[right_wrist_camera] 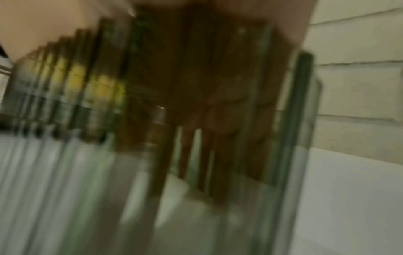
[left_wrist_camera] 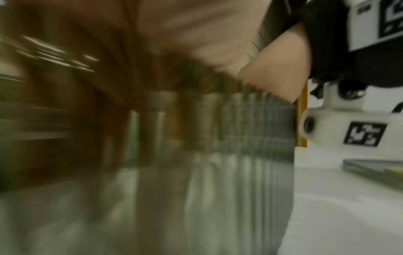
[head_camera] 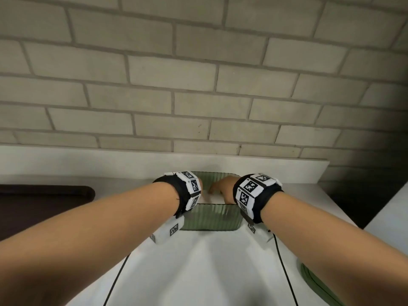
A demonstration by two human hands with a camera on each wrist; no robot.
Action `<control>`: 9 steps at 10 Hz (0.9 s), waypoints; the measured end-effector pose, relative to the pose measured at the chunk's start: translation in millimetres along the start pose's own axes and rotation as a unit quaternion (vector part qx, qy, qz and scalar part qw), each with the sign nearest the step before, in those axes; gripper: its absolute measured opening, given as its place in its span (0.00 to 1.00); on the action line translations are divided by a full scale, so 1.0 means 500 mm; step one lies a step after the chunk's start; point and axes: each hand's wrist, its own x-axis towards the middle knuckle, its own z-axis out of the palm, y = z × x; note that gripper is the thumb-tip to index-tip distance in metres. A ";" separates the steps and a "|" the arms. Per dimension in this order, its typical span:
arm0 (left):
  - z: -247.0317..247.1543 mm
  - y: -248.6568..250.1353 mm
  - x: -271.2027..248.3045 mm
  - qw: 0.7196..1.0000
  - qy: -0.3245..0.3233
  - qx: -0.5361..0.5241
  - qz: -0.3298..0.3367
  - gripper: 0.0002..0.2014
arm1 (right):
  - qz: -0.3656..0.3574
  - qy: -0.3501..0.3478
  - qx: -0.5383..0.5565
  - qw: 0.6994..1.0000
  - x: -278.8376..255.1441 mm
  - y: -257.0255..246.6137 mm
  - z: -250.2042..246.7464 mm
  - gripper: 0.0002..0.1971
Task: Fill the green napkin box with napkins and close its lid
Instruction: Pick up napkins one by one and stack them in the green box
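Our 2 hands reach down into the ribbed translucent green napkin box; the white napkins lie directly beneath our right hand, whose fingers point down onto them. We cannot tell how the hidden left hand's fingers lie.

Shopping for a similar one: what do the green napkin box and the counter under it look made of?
Green napkin box: seemingly translucent ribbed plastic or glass; fingers show through its wall in the right wrist view. Counter: smooth white, matte; material unclear.
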 end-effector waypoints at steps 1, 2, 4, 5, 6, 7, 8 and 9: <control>0.023 -0.018 0.053 0.992 -0.099 -0.018 -0.074 0.13 | 0.011 -0.023 -0.058 0.998 0.042 0.020 0.020 0.33; 0.012 -0.014 0.049 0.989 -0.089 -0.070 -0.096 0.27 | 0.050 -0.043 -0.103 0.993 0.082 0.043 0.023 0.26; -0.053 -0.014 -0.046 0.992 -0.002 -0.039 -0.124 0.04 | 0.098 0.080 0.010 0.992 -0.076 0.018 -0.039 0.15; -0.071 -0.021 -0.117 0.989 0.075 -0.070 -0.104 0.16 | 0.078 0.140 0.030 0.987 -0.142 0.041 -0.027 0.15; -0.055 -0.034 -0.198 0.976 0.157 -0.111 -0.105 0.20 | 0.050 0.185 0.081 0.978 -0.228 0.046 -0.007 0.23; -0.025 -0.038 -0.302 0.956 0.198 -0.191 -0.100 0.20 | 0.035 0.232 0.154 0.960 -0.315 0.035 0.024 0.21; 0.024 -0.037 -0.393 0.930 0.222 -0.279 -0.093 0.15 | 0.020 0.282 0.238 0.929 -0.394 0.009 0.085 0.17; 0.077 -0.012 -0.481 0.893 0.246 -0.369 -0.080 0.09 | 0.008 0.303 0.297 0.906 -0.448 -0.034 0.154 0.15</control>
